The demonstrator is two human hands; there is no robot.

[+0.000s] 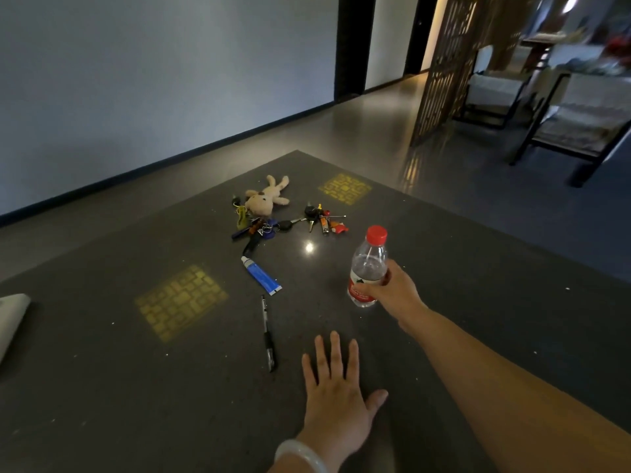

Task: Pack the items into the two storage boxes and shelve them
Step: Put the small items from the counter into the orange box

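My right hand [392,291] grips a clear water bottle [368,264] with a red cap and red label, upright on the dark table [102,387]. My left hand [336,390] lies flat on the table with fingers straight, just right of a black pen [268,332]. Farther out lie a blue and white tube [261,275], a beige plush toy [268,196], one bunch of keys [254,227] and a second bunch of keys [322,218] with red charms. No storage box is clearly in view.
A pale object [12,319] pokes in at the table's left edge. Two yellow patterned patches [181,300] mark the tabletop. A lattice screen [450,63] and dark-framed chairs [573,128] stand at the back right beyond the table.
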